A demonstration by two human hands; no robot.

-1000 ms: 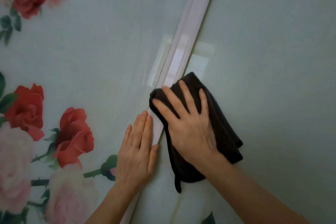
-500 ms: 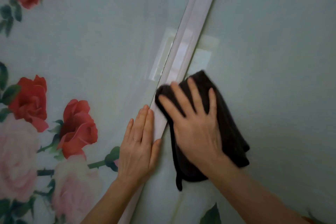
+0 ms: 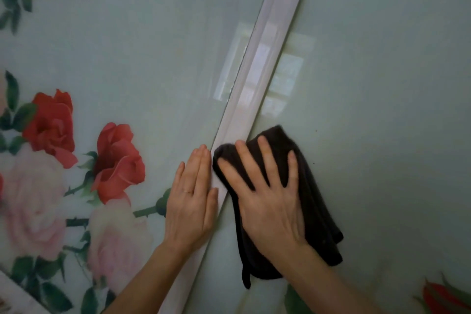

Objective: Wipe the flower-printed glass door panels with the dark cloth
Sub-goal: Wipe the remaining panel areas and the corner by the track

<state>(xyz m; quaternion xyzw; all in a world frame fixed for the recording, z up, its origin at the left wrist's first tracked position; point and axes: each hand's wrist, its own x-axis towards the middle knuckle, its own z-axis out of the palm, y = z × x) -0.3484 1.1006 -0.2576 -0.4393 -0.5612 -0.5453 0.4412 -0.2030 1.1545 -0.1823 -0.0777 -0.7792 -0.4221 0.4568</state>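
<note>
We see the dark cloth in the lower middle of the frame, bunched against the right glass panel, with its upper left corner lapping onto the white frame strip that runs diagonally between the two panels. The right hand lies flat on top of it with the fingers spread, pressing and not gripping. The left hand is flat too, fingers straight and close together, resting on the left glass panel just beside the strip, and it holds nothing. We judge the wiping to be in progress along the seam, with most of both panels not yet reached. Several things could go wrong from here. Only palm pressure pins the cloth, and a loose tail hangs below the wrist, so a quick stroke could let it slide out or fold under itself. The bare left palm may print fresh smears on the glossy glass near the printed roses — work to redo. If these panels slide, a hard sideways push could shift one and pinch the fingers lying at the strip. Small dark specks sit just right of the cloth, and we think a stroke hugging the seam would miss them.
</note>
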